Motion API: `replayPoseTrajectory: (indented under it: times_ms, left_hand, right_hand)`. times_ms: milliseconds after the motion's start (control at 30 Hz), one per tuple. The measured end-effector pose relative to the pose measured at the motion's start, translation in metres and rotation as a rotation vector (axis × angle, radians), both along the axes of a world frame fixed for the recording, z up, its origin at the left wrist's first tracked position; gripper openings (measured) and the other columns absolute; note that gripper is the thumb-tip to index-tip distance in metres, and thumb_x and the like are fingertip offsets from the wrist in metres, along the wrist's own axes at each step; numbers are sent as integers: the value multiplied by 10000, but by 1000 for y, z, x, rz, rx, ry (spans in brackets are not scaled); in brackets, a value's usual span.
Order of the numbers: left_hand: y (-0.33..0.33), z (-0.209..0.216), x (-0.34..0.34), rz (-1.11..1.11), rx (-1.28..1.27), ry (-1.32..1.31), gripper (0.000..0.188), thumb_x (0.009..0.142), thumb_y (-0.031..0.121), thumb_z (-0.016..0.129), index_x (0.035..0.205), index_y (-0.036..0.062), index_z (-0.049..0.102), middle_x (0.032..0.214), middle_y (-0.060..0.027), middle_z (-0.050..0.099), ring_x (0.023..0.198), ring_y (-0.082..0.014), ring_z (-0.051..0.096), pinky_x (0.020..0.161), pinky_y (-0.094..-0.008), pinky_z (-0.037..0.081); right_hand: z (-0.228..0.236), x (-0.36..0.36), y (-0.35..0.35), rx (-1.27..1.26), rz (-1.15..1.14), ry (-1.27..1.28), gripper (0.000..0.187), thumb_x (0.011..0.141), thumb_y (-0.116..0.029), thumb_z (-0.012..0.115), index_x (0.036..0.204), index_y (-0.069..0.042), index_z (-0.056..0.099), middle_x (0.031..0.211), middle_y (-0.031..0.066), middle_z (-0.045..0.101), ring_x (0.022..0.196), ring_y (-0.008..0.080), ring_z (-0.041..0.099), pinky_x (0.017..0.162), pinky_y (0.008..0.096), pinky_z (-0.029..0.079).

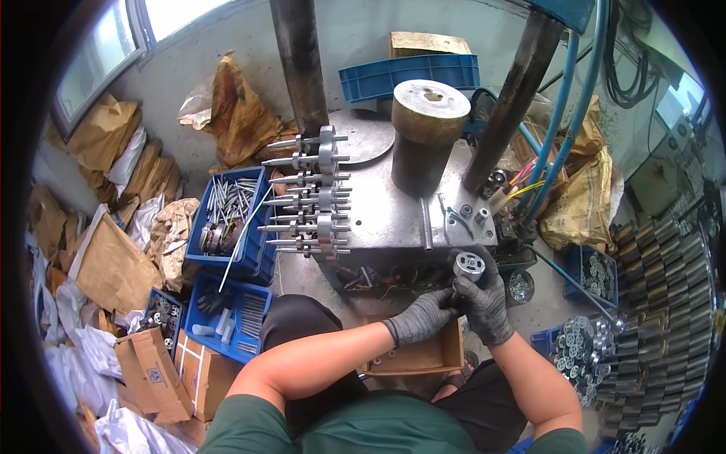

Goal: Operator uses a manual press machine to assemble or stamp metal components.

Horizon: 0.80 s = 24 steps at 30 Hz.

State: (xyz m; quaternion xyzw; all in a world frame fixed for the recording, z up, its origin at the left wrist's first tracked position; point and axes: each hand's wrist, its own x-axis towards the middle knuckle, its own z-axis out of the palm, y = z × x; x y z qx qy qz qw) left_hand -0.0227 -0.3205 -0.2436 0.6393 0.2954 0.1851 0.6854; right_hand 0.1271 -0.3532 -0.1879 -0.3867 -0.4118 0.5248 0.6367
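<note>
My right hand (488, 301), in a grey glove, is wrapped round a round metal part (470, 264) with a slotted end face turned up. It holds this part just off the front edge of a metal machine table (378, 219). My left hand (423, 316), gloved too, has its fingers closed right beside the right hand's fingers and below the part. What the left fingers pinch, if anything, is hidden. A thin metal rod (426, 224) and a forked metal tool (456, 217) lie on the table near the part. Several shafts with round metal bodies (327, 198) stand in a row along its left side.
A thick steel ram (420, 144) stands mid-table between two dark pillars (510, 94). At left are blue bins of metal rods (231, 198) and a blue tray (208, 291). Below my hands sits a wooden box (412, 367). Stacked dark metal parts (658, 318) fill the right.
</note>
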Motion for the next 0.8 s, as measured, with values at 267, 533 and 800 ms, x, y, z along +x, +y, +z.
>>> replayPoseTrajectory:
  times_ms: [267,533,800]
  left_hand:
    - [6,-8,-3,41,61,71,321,957,9,635,1276,39,634,1106,-52,694,1021,-154,626,922,-334,543]
    - [-3,-35,-10,98,-174,5,274,895,42,654,1166,35,693,1060,-110,750,1006,-249,703,903,-373,542]
    - [7,-24,-11,197,-542,-22,196,956,30,631,1151,17,623,997,-125,706,841,-226,704,718,-392,660]
  right_hand:
    - [18,2,7,-11,97,315,627,854,-33,801,1401,-82,498,1316,121,636,1234,247,621,1067,378,506]
    - [36,27,7,18,-159,73,631,816,85,737,1389,-39,506,1211,114,630,1083,218,663,969,368,602]
    - [15,44,7,-24,-237,-45,630,834,107,715,1407,-26,491,1208,123,626,1072,226,659,944,363,594]
